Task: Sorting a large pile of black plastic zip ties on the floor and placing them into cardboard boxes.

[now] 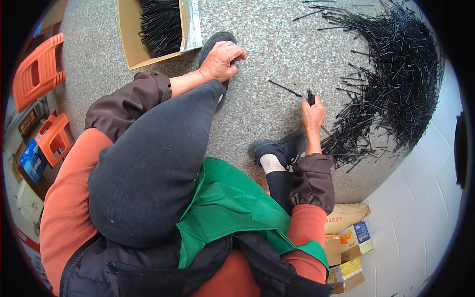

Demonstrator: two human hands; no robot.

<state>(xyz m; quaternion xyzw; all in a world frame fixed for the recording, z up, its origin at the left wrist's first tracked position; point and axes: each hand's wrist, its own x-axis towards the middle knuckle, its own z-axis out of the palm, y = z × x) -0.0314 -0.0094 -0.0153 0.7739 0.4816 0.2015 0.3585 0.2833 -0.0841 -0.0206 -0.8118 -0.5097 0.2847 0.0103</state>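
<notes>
My left hand (222, 60) is over my left shoe (217, 38), back of the hand up. Its fingers are loosely bent and apart, and I see nothing held in them. My right hand (313, 116) is closed around a small bunch of thin black sticks (310, 97), their ends poking out past the fingers. One loose black stick (284, 87) lies on the speckled floor just left of that bunch. To the right of my right hand spreads a big tangled heap of the same sticks (401, 74).
An open cardboard box (132, 42) holding many black sticks (161, 27) stands beyond my left arm. Orange plastic stools (39, 72) stand at the far left. Small cartons (346, 272) and a brown sack (346, 218) sit by the white tiled wall (420, 213) at right.
</notes>
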